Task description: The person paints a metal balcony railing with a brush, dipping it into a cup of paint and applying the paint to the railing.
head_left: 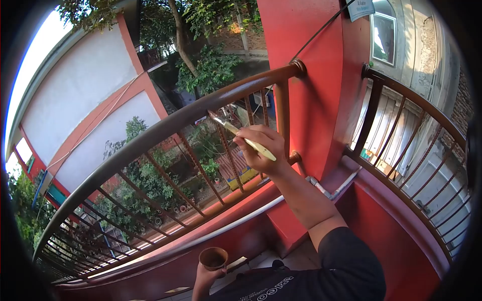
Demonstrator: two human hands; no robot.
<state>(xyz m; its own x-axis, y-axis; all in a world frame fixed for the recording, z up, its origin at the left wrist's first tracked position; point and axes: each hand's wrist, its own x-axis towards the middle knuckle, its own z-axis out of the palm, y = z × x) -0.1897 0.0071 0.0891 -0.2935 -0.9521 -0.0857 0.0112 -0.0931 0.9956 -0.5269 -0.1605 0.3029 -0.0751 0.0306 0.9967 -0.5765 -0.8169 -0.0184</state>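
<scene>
My right hand [260,147] is closed round the pale handle of a paintbrush [264,151]. The brush's reddish-brown bristle tip is at the underside of the thick top rail [175,119]. Near the red pillar the rail is glossy brown; farther left it looks darker and duller. Low in the view, my left hand [208,275] grips a small brown cup [213,258], held upright with its mouth facing up. The cup's inside is brown, and how much it holds is hard to tell.
Thin vertical bars [193,175] run below the rail. A red pillar [314,90] stands at the railing's right end, with a second brown railing [424,105] beyond. A white pipe [241,216] follows the low red wall. Plants [145,185] grow outside.
</scene>
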